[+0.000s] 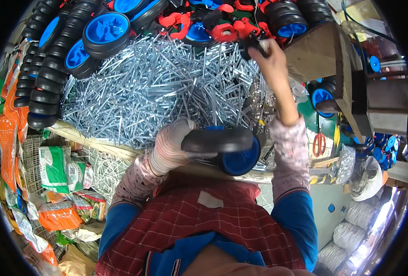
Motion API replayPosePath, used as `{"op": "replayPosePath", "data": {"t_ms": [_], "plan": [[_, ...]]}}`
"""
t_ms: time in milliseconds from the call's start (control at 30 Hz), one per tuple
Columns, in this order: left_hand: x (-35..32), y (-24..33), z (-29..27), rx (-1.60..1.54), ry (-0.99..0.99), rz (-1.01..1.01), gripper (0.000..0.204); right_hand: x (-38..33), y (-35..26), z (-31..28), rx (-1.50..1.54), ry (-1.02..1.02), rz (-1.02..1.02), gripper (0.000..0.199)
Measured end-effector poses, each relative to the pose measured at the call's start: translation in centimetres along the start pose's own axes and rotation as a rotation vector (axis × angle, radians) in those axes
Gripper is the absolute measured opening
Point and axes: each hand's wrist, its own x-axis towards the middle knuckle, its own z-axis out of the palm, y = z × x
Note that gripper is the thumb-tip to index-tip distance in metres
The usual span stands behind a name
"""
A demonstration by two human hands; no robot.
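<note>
In a striped knit glove, my left hand (172,143) is closed around a black-tyred wheel (218,140), held edge-up near the front of the bench. Just below it, a second wheel with a blue hub (243,158) leans at the bench edge. It is unclear whether the two touch. My bare right hand (272,60) reaches to the far right and pinches a small black part (250,46), whose exact kind I cannot make out. Between the hands spreads a large heap of silvery metal pins (158,87). Red plastic pieces (224,32) lie beyond my right hand.
Stacked black wheels (45,94) line the left side, with more loose wheels (105,34) at the back. A brown board structure (319,55) rises at the right. Red-handled scissors (319,144) are near my right sleeve. Plastic packages (54,168) fill the lower left.
</note>
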Motion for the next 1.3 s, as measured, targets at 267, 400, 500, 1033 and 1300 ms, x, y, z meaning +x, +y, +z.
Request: {"op": "replayPosePath", "data": {"t_ms": [267, 400, 500, 1033, 1300], "plan": [[-0.7, 1.7, 2.9, -0.341, -0.172, -0.111, 0.05, -14.3, -4.6, -5.1, 0.3, -0.279, -0.014, 0.025], [-0.9, -0.3, 2.1, -0.026, -0.352, 0.307, 0.029, -15.2, -4.2, -6.0, 0.244, -0.304, -0.128, 0.031], [-1.5, 2.1, 1.7, 0.221, -0.364, 0.41, 0.018, -17.0, -3.8, -6.2, 0.158, -0.309, -0.551, 0.035], [-3.3, 0.4, 1.7, 0.097, -0.572, 0.71, 0.026, -24.2, -2.1, -6.0, 0.548, -0.531, -0.458, 0.043], [-4.2, -0.4, 4.5, 0.182, -0.421, 0.59, 0.018, -23.2, 4.5, -3.1, -0.266, -0.15, 0.179, 0.036]]}}
